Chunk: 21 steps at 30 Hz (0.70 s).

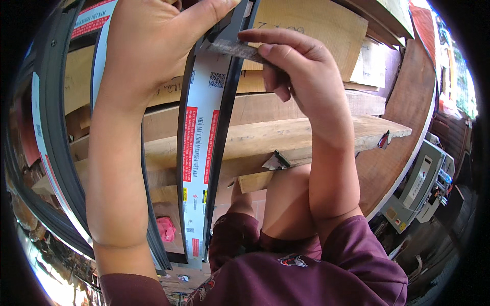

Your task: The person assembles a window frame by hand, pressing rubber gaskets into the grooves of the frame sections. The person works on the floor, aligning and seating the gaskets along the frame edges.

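My left hand grips the upper end of a long dark metal profile wrapped in white protective film with red printed bands; it stands nearly upright in front of me. My right hand pinches a small flat dark grey piece and holds it against the top of the same profile, right beside my left thumb. Both forearms reach up from the lower edge, in maroon sleeves.
More film-wrapped dark profiles lean at the left. Stacked wooden planks lie behind the profile, with a large round wooden slab to the right. A grey machine box stands at the right. A pink rag lies below.
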Tool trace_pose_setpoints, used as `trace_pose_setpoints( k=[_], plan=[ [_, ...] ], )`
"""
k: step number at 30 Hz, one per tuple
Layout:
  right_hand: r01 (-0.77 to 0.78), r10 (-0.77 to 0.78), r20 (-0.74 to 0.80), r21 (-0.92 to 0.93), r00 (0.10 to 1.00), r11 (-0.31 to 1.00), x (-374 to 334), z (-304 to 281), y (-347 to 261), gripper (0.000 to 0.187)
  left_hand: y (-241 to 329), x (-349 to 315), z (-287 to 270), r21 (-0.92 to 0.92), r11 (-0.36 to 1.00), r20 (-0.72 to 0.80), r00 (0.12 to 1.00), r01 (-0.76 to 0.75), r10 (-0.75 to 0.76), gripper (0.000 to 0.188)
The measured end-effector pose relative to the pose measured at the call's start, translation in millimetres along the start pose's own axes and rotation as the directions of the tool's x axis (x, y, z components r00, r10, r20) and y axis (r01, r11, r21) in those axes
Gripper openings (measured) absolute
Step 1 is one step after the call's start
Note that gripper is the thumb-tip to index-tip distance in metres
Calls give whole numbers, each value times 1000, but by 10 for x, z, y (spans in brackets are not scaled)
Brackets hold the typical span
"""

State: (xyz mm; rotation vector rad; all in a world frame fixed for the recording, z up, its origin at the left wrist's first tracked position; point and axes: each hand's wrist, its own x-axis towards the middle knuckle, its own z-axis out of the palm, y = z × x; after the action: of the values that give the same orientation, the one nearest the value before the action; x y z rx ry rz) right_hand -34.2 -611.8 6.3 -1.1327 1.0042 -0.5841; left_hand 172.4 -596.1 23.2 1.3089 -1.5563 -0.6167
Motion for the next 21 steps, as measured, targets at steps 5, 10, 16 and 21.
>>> trace_pose_setpoints(
  k=[5, 10, 16, 21],
  plan=[
    [22, -22, -59, 3, 998, 1000, -24, -115, -90, 32, 60, -16, 7, 3, 1000, -24, 1000, 12, -12, 5],
    [-13, 14, 35, -25, 999, 1000, 4, -106, -56, 28, 51, -18, -24, -34, 998, 9, 998, 56, -55, 4],
    [-6, 2, 48, 82, 999, 997, 16, -119, -56, 27, 4, -40, -1, -42, 999, -44, 999, -28, 26, 4],
    [0, 1, -17, 47, 1000, 999, 7, 11, -17, 29, 186, 19, -46, -71, 997, 25, 999, 42, -41, 4]
  ],
)
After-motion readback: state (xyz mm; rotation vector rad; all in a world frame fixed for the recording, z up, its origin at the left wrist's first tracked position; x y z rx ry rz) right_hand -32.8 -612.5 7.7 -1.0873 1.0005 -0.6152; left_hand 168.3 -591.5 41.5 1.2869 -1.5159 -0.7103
